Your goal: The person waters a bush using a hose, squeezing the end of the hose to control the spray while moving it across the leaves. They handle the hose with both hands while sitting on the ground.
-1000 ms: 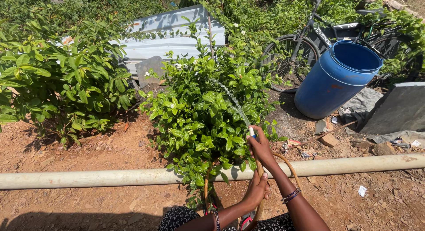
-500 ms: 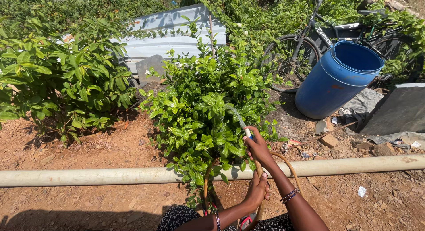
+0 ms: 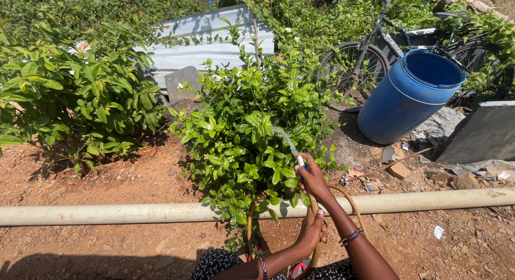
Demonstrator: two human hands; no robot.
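Observation:
My right hand (image 3: 314, 179) grips the tip of a thin tan garden hose (image 3: 313, 207), with the thumb over its white end, and a short jet of water (image 3: 284, 140) sprays up and left into a leafy green bush (image 3: 252, 130) with small white flowers. Lower down, my left hand (image 3: 311, 231) holds the same hose just below the right hand. The hose loops back beside my right wrist, which wears dark bead bracelets. A long pale pipe (image 3: 134, 214) lies across the ground between me and the bush.
A second bush (image 3: 70, 92) stands at the left. A blue plastic barrel (image 3: 410, 95) leans at the right, with a bicycle (image 3: 375, 49) behind it. Corrugated metal sheet (image 3: 209, 41) lies behind the bushes. A dark slab (image 3: 483, 132), stones and litter sit on red dirt at the right.
The water jet has become shorter and lower, now falling on the near leaves. My right hand dipped slightly with the hose tip; my left hand stayed put.

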